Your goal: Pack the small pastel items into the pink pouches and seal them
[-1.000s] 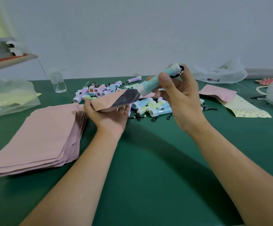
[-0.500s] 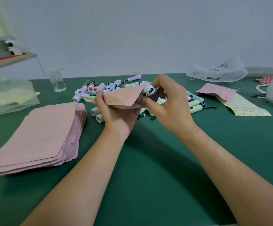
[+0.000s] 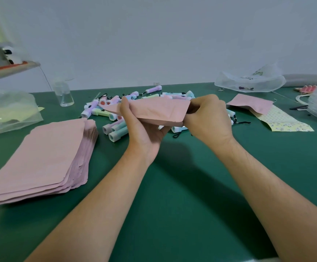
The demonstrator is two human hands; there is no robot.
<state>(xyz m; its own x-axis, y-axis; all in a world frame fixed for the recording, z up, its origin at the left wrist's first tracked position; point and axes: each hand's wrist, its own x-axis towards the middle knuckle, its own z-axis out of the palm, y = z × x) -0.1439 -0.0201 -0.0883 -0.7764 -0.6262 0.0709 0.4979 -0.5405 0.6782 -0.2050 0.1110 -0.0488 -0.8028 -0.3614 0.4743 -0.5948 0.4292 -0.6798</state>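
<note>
1. The tabletop [image 3: 172,186] is matte green.
2. The stack [image 3: 46,154] of flat pink pouches lies left of the arms.
3. The pouch [image 3: 154,110] is thin and creased, held above the tabletop, long axis left-right.
4. The left hand [image 3: 144,133] grips its left part. The right hand [image 3: 208,120] pinches the right end, seemingly the mouth to seal.
5. The items [image 3: 116,133], smooth pastel cylinders, are piled just beyond.

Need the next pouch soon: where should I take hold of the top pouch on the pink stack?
Probably pinch the top pouch at its right edge, coming from the right: it lies flat, and the stack fans out there, so its edge should lift free alone.
</note>
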